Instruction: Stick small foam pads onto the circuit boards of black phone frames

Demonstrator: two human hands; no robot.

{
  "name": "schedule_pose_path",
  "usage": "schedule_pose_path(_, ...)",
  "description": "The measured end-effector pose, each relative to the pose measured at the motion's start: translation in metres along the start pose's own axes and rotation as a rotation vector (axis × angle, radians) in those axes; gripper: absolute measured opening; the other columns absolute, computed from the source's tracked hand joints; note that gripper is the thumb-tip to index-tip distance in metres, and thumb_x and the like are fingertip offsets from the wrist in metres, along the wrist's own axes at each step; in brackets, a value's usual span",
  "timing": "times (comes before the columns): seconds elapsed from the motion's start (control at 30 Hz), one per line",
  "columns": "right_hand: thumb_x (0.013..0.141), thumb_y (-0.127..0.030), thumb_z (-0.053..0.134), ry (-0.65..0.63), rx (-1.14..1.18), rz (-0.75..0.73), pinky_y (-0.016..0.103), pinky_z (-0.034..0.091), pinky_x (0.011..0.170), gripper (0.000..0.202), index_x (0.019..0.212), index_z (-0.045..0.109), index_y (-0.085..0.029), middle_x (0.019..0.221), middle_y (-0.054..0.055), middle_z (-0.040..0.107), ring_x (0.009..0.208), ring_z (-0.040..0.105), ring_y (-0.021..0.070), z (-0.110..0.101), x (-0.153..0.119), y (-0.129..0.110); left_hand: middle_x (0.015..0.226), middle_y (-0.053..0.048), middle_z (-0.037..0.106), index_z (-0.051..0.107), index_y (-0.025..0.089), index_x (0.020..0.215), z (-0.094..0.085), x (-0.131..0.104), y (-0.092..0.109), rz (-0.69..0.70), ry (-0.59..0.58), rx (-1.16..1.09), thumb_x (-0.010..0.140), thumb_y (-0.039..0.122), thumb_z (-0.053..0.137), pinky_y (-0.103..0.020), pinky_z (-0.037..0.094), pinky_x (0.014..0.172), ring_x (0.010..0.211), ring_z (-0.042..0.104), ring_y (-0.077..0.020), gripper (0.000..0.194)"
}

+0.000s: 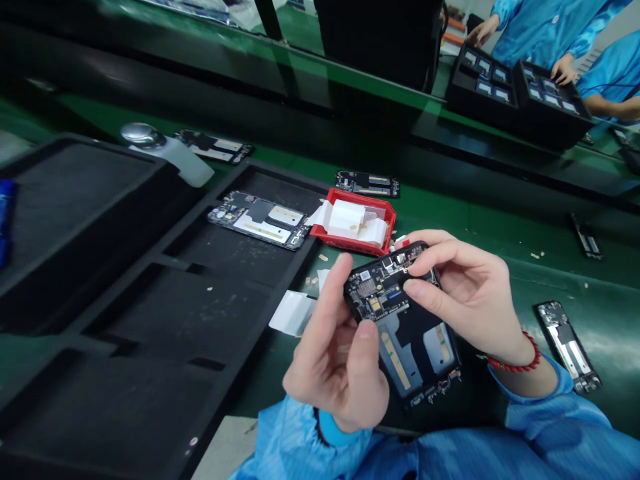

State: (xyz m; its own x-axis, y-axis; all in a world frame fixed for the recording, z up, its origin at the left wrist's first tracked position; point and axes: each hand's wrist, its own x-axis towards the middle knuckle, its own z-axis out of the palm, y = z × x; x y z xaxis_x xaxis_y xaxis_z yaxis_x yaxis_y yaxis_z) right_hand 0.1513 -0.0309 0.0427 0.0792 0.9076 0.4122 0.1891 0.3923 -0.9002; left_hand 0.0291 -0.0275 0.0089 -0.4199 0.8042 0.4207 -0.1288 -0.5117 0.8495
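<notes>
An opened phone body (400,320), its circuit board at the top and grey panels below, is tilted between my hands. My left hand (345,360) is at its left edge, the thumb and index finger apart around the upper left corner, the other fingers curled. My right hand (465,293) reaches over the upper right side; its thumb and index fingertips are pinched over the board, and whatever lies between them is too small to make out. Just beyond the phone is a red bin (320,231) with white paper and small tan scraps.
A black compartment tray (175,327) holding a phone body (260,220) fills the left. More phone bodies lie behind the bin (367,184) and at right (569,347). A tape dispenser (173,153) stands back left. Across the ledge, people in blue handle black trays (555,127).
</notes>
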Motion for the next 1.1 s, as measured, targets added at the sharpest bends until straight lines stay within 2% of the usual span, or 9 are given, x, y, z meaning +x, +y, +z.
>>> schedule_pose_path(0.1,0.087,-0.012,0.075,-0.003,0.018,0.012,0.033,0.066,0.089,0.01,0.093,0.073,-0.019,0.114,0.009,0.074,0.107,0.074,0.0195,0.0,-0.001,0.0,0.113,0.002,0.081,0.078,0.027,0.119,0.0,0.0,-0.001,-0.022,-0.008,-0.032,0.084,0.015,0.068,-0.031,0.068,0.08,0.096,0.08,-0.0237,0.038)
schedule_pose_path(0.27,0.084,-0.01,0.077,-0.001,-0.01,0.018,0.031,0.066,0.089,0.013,0.093,0.073,-0.019,0.112,0.009,0.074,0.107,0.074,0.0183,0.001,-0.002,-0.001,0.113,0.004,0.081,0.078,0.028,0.118,-0.003,0.003,0.0,-0.026,-0.04,-0.025,0.085,0.014,0.07,-0.025,0.067,0.073,0.088,0.08,-0.0196,0.037)
schedule_pose_path(0.43,0.09,-0.015,0.073,-0.016,-0.519,-0.272,0.05,0.059,0.104,0.011,0.1,0.074,-0.021,0.136,0.015,0.068,0.126,0.067,0.0283,-0.006,-0.003,-0.006,0.11,0.002,0.081,0.074,0.03,0.127,-0.012,0.004,-0.003,-0.019,-0.146,0.076,0.09,0.014,0.065,-0.026,0.065,0.073,0.086,0.079,-0.0187,0.041)
schedule_pose_path(0.5,0.094,-0.016,0.07,-0.118,-0.765,-0.386,0.06,0.05,0.113,0.013,0.104,0.074,-0.023,0.139,0.013,0.069,0.131,0.064,0.0305,-0.013,-0.002,-0.01,0.1,0.002,0.081,0.074,0.03,0.128,-0.015,0.003,-0.007,-0.007,-0.165,0.127,0.09,0.016,0.066,-0.022,0.062,0.062,0.076,0.076,-0.0161,0.041)
schedule_pose_path(0.57,0.098,-0.014,0.063,-0.229,-0.915,-0.462,0.065,0.044,0.117,0.016,0.107,0.073,-0.023,0.13,0.01,0.075,0.127,0.068,0.0292,-0.018,-0.001,-0.013,0.092,0.001,0.08,0.073,0.028,0.128,-0.018,0.001,-0.011,0.002,-0.185,0.165,0.089,0.019,0.067,-0.019,0.053,0.048,0.063,0.071,-0.0131,0.041)
schedule_pose_path(0.67,0.101,-0.011,0.052,-0.328,-0.991,-0.571,0.062,0.049,0.114,0.023,0.106,0.073,-0.019,0.119,0.012,0.079,0.115,0.075,0.0274,-0.023,0.004,-0.017,0.089,0.0,0.079,0.072,0.028,0.131,-0.018,0.0,-0.014,0.041,-0.228,0.202,0.089,0.017,0.064,-0.018,0.044,0.04,0.052,0.063,-0.0093,0.043)
schedule_pose_path(0.8,0.101,-0.008,0.038,-0.388,-1.117,-0.756,0.055,0.06,0.105,0.036,0.103,0.075,-0.009,0.112,0.019,0.08,0.106,0.078,0.0287,-0.023,0.011,-0.021,0.094,-0.001,0.081,0.068,0.026,0.136,-0.018,0.001,-0.015,0.074,-0.28,0.203,0.09,0.012,0.061,-0.016,0.046,0.042,0.049,0.061,-0.007,0.049)
schedule_pose_path(0.93,0.098,-0.003,0.035,-0.455,-1.224,-0.95,0.043,0.066,0.098,0.039,0.1,0.075,0.0,0.107,0.023,0.08,0.099,0.08,0.0294,-0.022,0.015,-0.019,0.107,-0.005,0.081,0.066,0.023,0.138,-0.017,0.001,-0.018,0.074,-0.329,0.188,0.092,0.009,0.059,-0.017,0.057,0.054,0.062,0.072,-0.011,0.049)
schedule_pose_path(1.1,0.098,-0.002,0.034,-0.418,-1.296,-1.028,0.042,0.069,0.091,0.043,0.096,0.076,-0.004,0.103,0.019,0.082,0.095,0.081,0.0277,-0.021,0.015,-0.013,0.121,-0.007,0.078,0.066,0.022,0.139,-0.013,0.003,-0.021,0.062,-0.356,0.179,0.093,0.008,0.058,-0.019,0.064,0.074,0.085,0.08,-0.0172,0.048)
